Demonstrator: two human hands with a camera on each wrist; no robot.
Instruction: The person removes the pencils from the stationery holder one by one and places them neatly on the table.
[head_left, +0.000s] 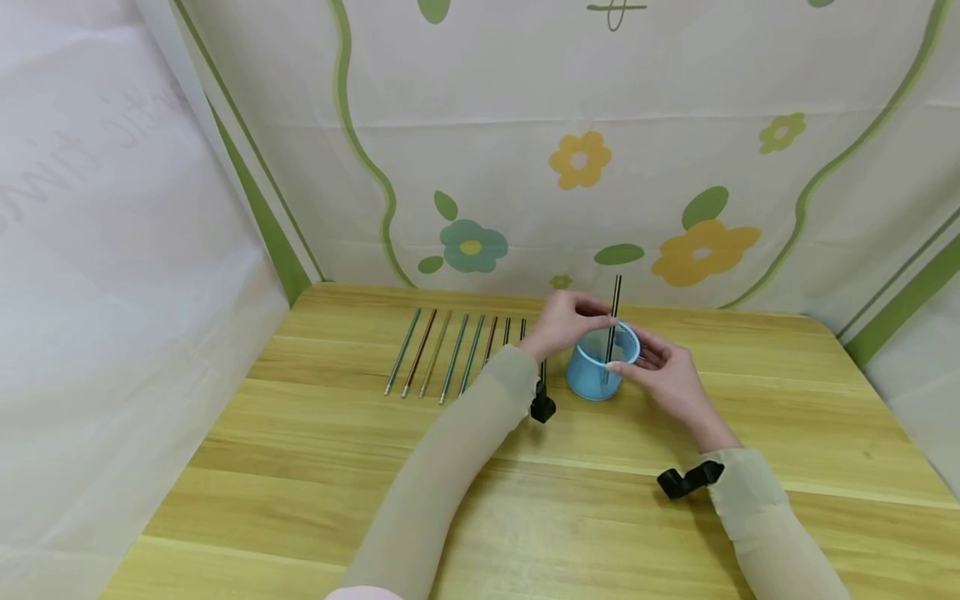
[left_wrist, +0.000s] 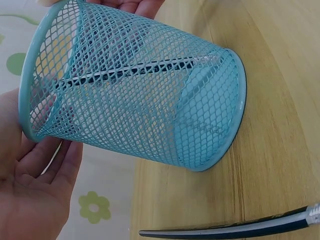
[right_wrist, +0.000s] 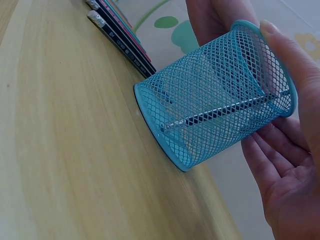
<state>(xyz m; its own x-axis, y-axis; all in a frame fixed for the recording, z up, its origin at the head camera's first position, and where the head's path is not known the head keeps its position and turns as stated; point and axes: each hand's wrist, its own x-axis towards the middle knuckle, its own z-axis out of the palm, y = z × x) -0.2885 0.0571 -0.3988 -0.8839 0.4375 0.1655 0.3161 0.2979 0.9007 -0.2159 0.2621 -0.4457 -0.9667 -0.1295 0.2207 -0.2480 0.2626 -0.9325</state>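
Observation:
A light-blue mesh pen holder [head_left: 592, 379] stands upright on the table. Inside it a black pencil with pale stripes [head_left: 612, 312] stands nearly upright; through the mesh its metal eraser end [left_wrist: 205, 60] shows near the bottom. My left hand [head_left: 566, 321] comes over the holder's rim from the left, its thumb and fingers pinching the pencil just above the rim. From the right, my right hand [head_left: 671, 379] grips the holder, thumb [right_wrist: 270, 27] on the rim and fingers round the far side.
Left of the holder lies a row of several pencils [head_left: 450, 358], green, red, yellowish and black, partly hidden by my left sleeve [head_left: 465, 450]. Black wrist mounts [head_left: 690, 480] stick out from both cuffs. A flowered cloth [head_left: 517, 167] hangs behind the wooden table [head_left: 570, 525].

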